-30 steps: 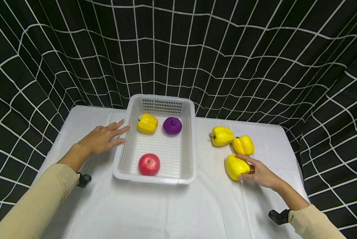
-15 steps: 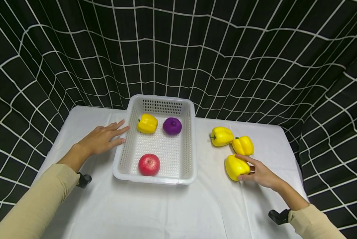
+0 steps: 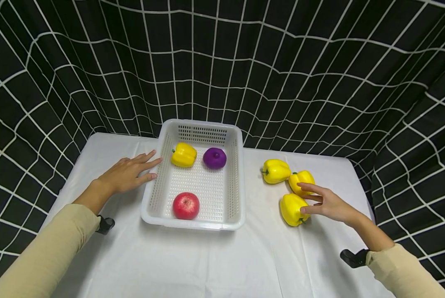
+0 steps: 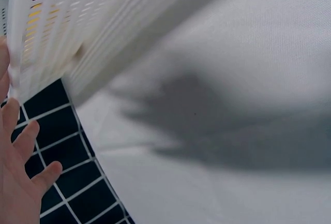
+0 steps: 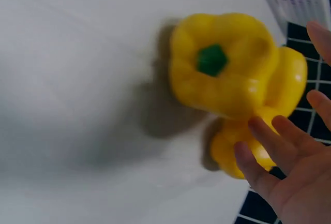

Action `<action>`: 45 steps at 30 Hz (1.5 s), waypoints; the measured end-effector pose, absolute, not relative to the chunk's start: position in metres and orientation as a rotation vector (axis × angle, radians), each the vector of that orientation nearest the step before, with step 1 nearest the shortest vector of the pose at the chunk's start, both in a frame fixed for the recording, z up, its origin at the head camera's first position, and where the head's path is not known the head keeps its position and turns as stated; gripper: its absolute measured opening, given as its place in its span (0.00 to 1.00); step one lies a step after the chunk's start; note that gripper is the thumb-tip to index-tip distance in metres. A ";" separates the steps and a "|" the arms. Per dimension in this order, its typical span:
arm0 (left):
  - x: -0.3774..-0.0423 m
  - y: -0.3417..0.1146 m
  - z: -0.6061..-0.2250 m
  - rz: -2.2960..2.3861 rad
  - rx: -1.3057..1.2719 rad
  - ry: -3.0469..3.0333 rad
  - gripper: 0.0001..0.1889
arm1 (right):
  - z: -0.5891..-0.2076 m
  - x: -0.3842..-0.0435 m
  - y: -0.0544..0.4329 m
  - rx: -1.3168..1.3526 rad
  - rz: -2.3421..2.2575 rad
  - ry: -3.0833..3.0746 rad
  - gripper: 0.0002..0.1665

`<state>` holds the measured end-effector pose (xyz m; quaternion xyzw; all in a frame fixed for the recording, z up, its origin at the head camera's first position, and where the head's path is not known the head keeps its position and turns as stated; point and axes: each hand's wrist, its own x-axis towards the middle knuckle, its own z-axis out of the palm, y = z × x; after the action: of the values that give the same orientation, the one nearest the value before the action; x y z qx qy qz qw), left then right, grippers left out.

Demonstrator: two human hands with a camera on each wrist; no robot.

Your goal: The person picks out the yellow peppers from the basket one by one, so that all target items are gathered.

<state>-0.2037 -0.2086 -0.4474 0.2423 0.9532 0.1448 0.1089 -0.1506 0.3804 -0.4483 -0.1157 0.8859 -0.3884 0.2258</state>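
Note:
My left hand (image 3: 129, 171) lies with spread fingers at the left rim of a white plastic basket (image 3: 241, 186). Inside the basket are a yellow bell pepper (image 3: 184, 155), a purple round vegetable with a nub on top (image 3: 214, 158) and a red apple-like fruit (image 3: 185, 206). To the right, my right hand (image 3: 326, 203) hovers with parted fingers over the nearest yellow bell pepper (image 3: 291, 210), holding nothing. Behind that one, two more yellow peppers sit side by side, a left one (image 3: 276, 171) and a right one (image 3: 298, 179). In the right wrist view the near pepper's green stem (image 5: 212, 60) shows.
A white cloth (image 3: 222, 260) covers the table. Black curtains with a white grid (image 3: 222, 62) hang behind the table and along both sides. Each wrist wears a black camera mount, such as the right one (image 3: 352, 258).
My right hand has let go of the nearest yellow bell pepper and lifted slightly up and to the right. That pepper's stem now shows. My left hand has stayed in place.

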 end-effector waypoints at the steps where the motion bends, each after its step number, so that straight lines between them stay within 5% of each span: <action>1: -0.204 -0.208 -0.447 0.428 0.712 2.802 0.32 | -0.444 -0.153 0.380 -0.323 -1.064 2.442 0.47; 26: -0.205 -0.208 -0.448 0.423 0.716 2.803 0.32 | -0.366 -0.234 0.309 -0.536 -0.978 2.483 0.49; 45: -0.204 -0.210 -0.448 0.431 0.728 2.808 0.32 | -0.390 -0.274 0.214 -0.515 -1.199 2.424 0.54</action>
<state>-0.2036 -0.2096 -0.4476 0.2467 0.9523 0.1463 0.1042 -0.2737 0.2141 -0.3904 -0.1836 0.8639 -0.4275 0.1930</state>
